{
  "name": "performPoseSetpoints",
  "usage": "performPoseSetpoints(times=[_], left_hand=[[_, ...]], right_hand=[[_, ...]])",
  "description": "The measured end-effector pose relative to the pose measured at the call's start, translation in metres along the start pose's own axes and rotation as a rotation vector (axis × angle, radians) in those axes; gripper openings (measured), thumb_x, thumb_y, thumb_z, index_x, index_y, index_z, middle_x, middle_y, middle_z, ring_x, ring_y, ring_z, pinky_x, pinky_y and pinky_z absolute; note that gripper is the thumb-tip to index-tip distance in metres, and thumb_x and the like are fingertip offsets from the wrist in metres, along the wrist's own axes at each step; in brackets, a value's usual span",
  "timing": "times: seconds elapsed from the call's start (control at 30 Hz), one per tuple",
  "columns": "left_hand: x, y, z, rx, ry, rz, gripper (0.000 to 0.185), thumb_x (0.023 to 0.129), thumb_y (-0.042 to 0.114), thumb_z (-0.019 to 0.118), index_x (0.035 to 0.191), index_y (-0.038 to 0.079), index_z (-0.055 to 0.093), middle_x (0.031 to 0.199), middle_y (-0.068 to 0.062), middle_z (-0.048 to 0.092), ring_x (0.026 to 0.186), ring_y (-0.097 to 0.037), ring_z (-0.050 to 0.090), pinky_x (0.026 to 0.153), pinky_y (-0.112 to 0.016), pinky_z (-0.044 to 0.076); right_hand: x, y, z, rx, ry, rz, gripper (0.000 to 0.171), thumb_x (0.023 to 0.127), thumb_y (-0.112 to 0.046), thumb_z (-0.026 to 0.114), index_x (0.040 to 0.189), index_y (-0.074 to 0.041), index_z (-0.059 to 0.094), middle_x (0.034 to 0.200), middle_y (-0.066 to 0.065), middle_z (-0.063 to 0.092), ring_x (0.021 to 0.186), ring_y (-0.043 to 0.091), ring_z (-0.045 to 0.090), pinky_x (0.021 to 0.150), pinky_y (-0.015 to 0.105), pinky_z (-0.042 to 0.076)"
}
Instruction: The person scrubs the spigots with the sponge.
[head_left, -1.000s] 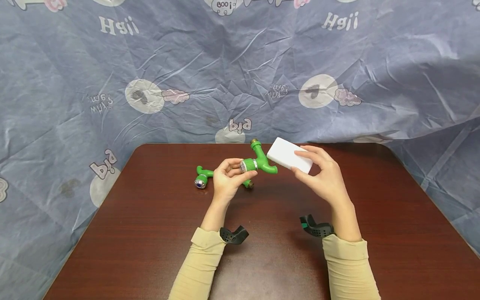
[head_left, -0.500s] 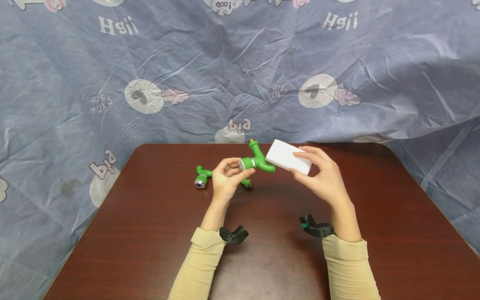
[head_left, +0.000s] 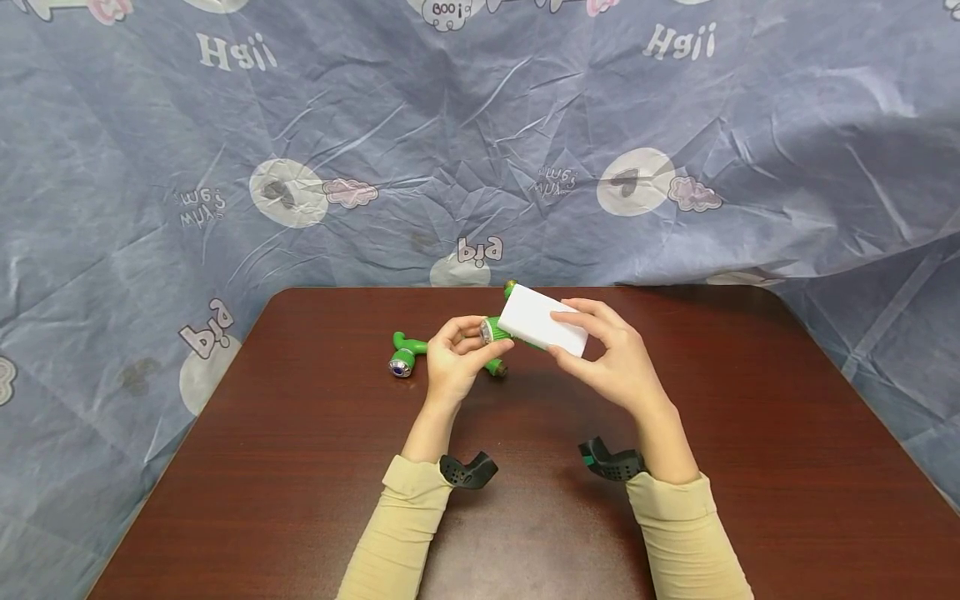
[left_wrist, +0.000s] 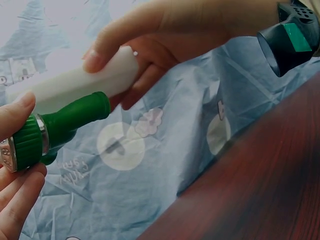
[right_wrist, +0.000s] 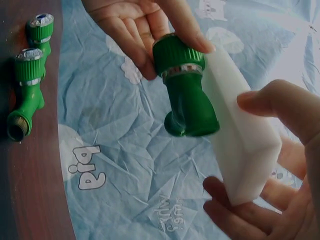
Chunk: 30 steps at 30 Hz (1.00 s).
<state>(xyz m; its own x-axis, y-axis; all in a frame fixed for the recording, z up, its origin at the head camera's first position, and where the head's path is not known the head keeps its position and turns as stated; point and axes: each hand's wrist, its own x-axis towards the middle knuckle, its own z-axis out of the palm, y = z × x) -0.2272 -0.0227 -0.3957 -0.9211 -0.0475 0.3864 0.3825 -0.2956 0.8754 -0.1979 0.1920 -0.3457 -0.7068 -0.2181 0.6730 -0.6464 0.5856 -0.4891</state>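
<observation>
My left hand [head_left: 453, 358] holds a green tap [head_left: 493, 331] above the table, thumb and fingers pinching its ribbed, silver-capped knob. My right hand [head_left: 618, 358] grips a white sponge block [head_left: 540, 321] between thumb and fingers. In the head view the sponge overlaps the tap and hides most of its body and spout. Seen from the right wrist, the sponge's long face lies right along the side of the tap [right_wrist: 192, 97]. The left wrist view shows the sponge [left_wrist: 112, 75] behind the tap's green body [left_wrist: 75, 117].
Two more green taps lie on the dark red-brown table [head_left: 300, 467], partly behind my left hand; the right wrist view shows one [right_wrist: 30, 75] in front of the other [right_wrist: 41, 30]. A crumpled blue-grey printed cloth [head_left: 480, 150] hangs behind the table. Each wrist wears a black camera mount [head_left: 468, 471].
My right hand has moved left with the sponge, from beside the tap to overlapping it. The left hand and its tap have barely shifted.
</observation>
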Motion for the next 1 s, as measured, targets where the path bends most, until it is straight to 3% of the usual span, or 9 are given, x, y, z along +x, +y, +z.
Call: performPoseSetpoints(times=[0.23, 0.43, 0.6, 0.83, 1.0], left_hand=[[0.000, 0.001, 0.000, 0.005, 0.016, 0.003, 0.039, 0.068, -0.007, 0.079, 0.103, -0.005, 0.062, 0.086, -0.002, 0.065, 0.075, -0.014, 0.067, 0.062, -0.024, 0.054], [0.000, 0.002, 0.000, 0.005, 0.017, 0.002, 0.037, 0.071, -0.004, 0.078, 0.104, -0.007, 0.061, 0.084, -0.002, 0.065, 0.074, -0.013, 0.067, 0.062, -0.023, 0.054], [0.000, 0.001, 0.000, -0.030, 0.021, 0.010, 0.035, 0.074, -0.004, 0.076, 0.104, -0.011, 0.058, 0.085, -0.004, 0.061, 0.069, -0.013, 0.066, 0.061, -0.025, 0.055], [0.000, 0.000, 0.001, -0.117, -0.010, 0.006, 0.036, 0.078, -0.008, 0.071, 0.109, -0.009, 0.052, 0.094, -0.008, 0.062, 0.068, -0.016, 0.067, 0.063, -0.044, 0.056], [0.000, -0.001, 0.000, -0.107, -0.048, 0.033, 0.039, 0.077, -0.009, 0.071, 0.114, -0.007, 0.057, 0.098, -0.008, 0.062, 0.067, -0.017, 0.067, 0.064, -0.042, 0.056]], right_hand=[[-0.002, 0.005, -0.007, -0.038, 0.068, 0.072, 0.037, 0.070, -0.011, 0.079, 0.106, -0.009, 0.071, 0.116, 0.005, 0.061, 0.105, 0.021, 0.057, 0.082, 0.017, 0.039], [-0.003, 0.004, -0.011, -0.004, -0.032, 0.021, 0.036, 0.072, -0.011, 0.078, 0.107, -0.012, 0.071, 0.119, 0.003, 0.060, 0.107, 0.020, 0.056, 0.084, 0.017, 0.038], [-0.004, 0.006, -0.013, -0.042, -0.025, 0.067, 0.036, 0.071, -0.012, 0.078, 0.106, -0.011, 0.071, 0.118, 0.003, 0.060, 0.105, 0.020, 0.057, 0.081, 0.018, 0.038], [-0.004, 0.007, -0.008, -0.037, -0.086, 0.049, 0.035, 0.072, -0.016, 0.078, 0.107, -0.013, 0.070, 0.117, 0.003, 0.061, 0.104, 0.020, 0.056, 0.081, 0.024, 0.041], [-0.003, 0.007, -0.008, -0.023, -0.093, 0.058, 0.034, 0.072, -0.014, 0.077, 0.106, -0.012, 0.070, 0.115, 0.004, 0.061, 0.101, 0.019, 0.056, 0.078, 0.024, 0.042]])
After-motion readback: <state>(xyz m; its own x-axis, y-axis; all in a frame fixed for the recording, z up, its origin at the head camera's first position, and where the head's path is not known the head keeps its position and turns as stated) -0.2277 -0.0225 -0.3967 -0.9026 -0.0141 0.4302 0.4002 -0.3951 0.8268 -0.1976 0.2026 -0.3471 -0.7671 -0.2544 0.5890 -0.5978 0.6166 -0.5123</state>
